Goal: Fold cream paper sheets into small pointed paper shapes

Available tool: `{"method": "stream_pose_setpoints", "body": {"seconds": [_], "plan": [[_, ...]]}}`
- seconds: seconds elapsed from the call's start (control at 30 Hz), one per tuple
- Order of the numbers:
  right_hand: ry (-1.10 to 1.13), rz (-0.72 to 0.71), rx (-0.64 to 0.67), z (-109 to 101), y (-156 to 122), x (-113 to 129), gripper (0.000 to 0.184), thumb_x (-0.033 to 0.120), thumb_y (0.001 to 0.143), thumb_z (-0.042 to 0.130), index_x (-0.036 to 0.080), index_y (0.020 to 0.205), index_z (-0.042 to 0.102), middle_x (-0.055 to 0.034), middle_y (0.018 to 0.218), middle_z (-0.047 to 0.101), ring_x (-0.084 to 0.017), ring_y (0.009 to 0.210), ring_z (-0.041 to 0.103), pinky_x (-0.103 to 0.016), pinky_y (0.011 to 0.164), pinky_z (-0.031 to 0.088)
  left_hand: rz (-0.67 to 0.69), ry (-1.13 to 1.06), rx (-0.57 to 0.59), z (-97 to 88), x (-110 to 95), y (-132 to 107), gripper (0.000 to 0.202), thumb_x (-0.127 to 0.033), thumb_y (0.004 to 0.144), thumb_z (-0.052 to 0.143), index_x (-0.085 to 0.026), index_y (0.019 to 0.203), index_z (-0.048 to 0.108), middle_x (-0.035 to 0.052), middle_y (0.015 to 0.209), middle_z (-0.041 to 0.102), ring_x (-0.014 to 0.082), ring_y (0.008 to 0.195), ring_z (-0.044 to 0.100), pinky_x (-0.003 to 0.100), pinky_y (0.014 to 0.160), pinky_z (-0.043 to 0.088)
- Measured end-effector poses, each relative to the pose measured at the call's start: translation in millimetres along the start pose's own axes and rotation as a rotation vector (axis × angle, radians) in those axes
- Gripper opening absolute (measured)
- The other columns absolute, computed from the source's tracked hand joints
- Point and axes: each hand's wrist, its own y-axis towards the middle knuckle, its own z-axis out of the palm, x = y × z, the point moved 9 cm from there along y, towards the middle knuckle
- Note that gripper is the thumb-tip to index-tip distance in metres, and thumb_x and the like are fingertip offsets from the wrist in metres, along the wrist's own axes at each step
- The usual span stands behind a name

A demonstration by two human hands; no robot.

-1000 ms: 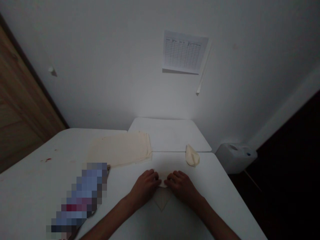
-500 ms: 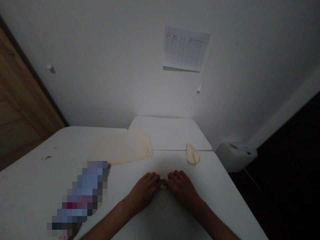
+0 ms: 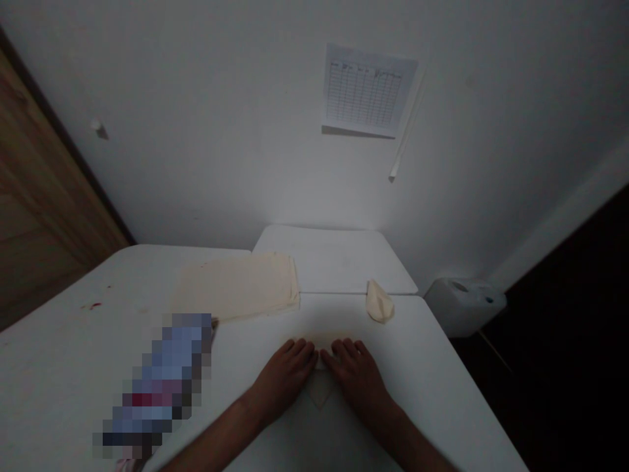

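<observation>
On the white table in front of me lies a thin cream napkin [image 3: 320, 397], its pointed lower corner aimed toward me. My left hand [image 3: 291, 367] and my right hand [image 3: 352, 368] grip it from either side with curled fingers, their thumbs almost meeting over its middle. Most of the napkin is hidden under both hands. Beyond my right hand stands a folded cream napkin [image 3: 380, 304], shaped like a pointed cone. Flat cream napkins [image 3: 240, 285] lie stacked at the back left.
A blurred-out blue object [image 3: 171, 373] lies left of my left arm. The white tables [image 3: 339, 259] meet in a seam and back onto a wall with a printed sheet [image 3: 369, 92]. A white plastic container [image 3: 464, 305] stands past the right edge.
The fingers of my right hand have shifted slightly and lie flatter along the napkin. Both hands stay in nearly the same place, and the view has tilted a little.
</observation>
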Motion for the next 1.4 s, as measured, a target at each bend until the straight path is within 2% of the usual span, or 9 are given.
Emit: {"method": "stream_pose_setpoints", "body": {"seconds": [0.17, 0.3, 0.53, 0.7, 1.17, 1.3, 1.4], "plan": [[-0.009, 0.080, 0.037, -4, -8, -7, 0.030, 0.016, 0.091, 0.057, 0.024, 0.120, 0.056, -0.0082, 0.111, 0.061, -0.026, 0.101, 0.053, -0.040, 0.084, 0.039, 0.009, 0.033, -0.035, -1.7, -1, -2, 0.029, -0.011, 0.091, 0.048, -0.014, 0.118, 0.057, 0.0129, 0.115, 0.060, 0.0252, 0.108, 0.053, 0.041, 0.095, 0.041], [0.014, 0.115, 0.059, -8, -17, -13, 0.038, 0.013, 0.089, 0.056, 0.024, 0.125, 0.055, -0.0094, 0.117, 0.060, -0.027, 0.106, 0.051, -0.042, 0.089, 0.037, 0.011, 0.059, -0.015, -2.6, -2, -1, 0.029, -0.011, 0.091, 0.049, -0.012, 0.119, 0.058, 0.0135, 0.118, 0.060, 0.0260, 0.109, 0.053, 0.041, 0.096, 0.041], [0.059, 0.209, 0.114, -9, -33, -29, 0.045, 0.016, 0.084, 0.055, 0.024, 0.129, 0.053, -0.0106, 0.125, 0.056, -0.029, 0.113, 0.047, -0.045, 0.095, 0.033, 0.005, 0.064, 0.025, -6.4, -4, 1, 0.029, -0.012, 0.090, 0.048, -0.011, 0.118, 0.058, 0.0141, 0.118, 0.060, 0.0262, 0.108, 0.053, 0.040, 0.094, 0.041], [0.090, 0.237, 0.117, -13, -38, -35, 0.046, 0.017, 0.085, 0.055, 0.025, 0.130, 0.052, -0.0104, 0.121, 0.057, -0.028, 0.110, 0.048, -0.043, 0.094, 0.033, 0.004, 0.080, 0.032, -6.6, -4, 3, 0.028, -0.012, 0.091, 0.048, -0.010, 0.116, 0.059, 0.0140, 0.117, 0.060, 0.0265, 0.105, 0.054, 0.039, 0.092, 0.042], [0.213, 0.292, -0.047, -19, -45, -43, 0.040, 0.015, 0.084, 0.054, 0.021, 0.124, 0.055, -0.0101, 0.106, 0.057, -0.026, 0.097, 0.050, -0.041, 0.087, 0.039, -0.014, 0.026, 0.020, -5.6, -1, 4, 0.029, -0.010, 0.086, 0.054, -0.010, 0.115, 0.060, 0.0145, 0.117, 0.060, 0.0282, 0.108, 0.053, 0.041, 0.095, 0.042], [0.334, 0.336, -0.104, -19, -45, -57, 0.039, 0.017, 0.083, 0.057, 0.020, 0.122, 0.056, -0.0110, 0.111, 0.056, -0.026, 0.102, 0.050, -0.041, 0.090, 0.041, -0.051, -0.032, 0.031, -11.1, -1, 15, 0.015, -0.014, 0.087, 0.054, -0.012, 0.098, 0.065, 0.0130, 0.105, 0.062, 0.0273, 0.100, 0.057, 0.041, 0.088, 0.045], [0.406, 0.343, -0.113, -15, -41, -69, 0.031, 0.017, 0.084, 0.058, 0.021, 0.114, 0.061, -0.0097, 0.108, 0.058, -0.025, 0.102, 0.051, -0.038, 0.090, 0.042, -0.111, -0.143, 0.039, -14.7, 6, 23, 0.013, -0.016, 0.090, 0.052, -0.014, 0.086, 0.065, 0.0104, 0.096, 0.063, 0.0252, 0.093, 0.058, 0.039, 0.083, 0.046]]}}
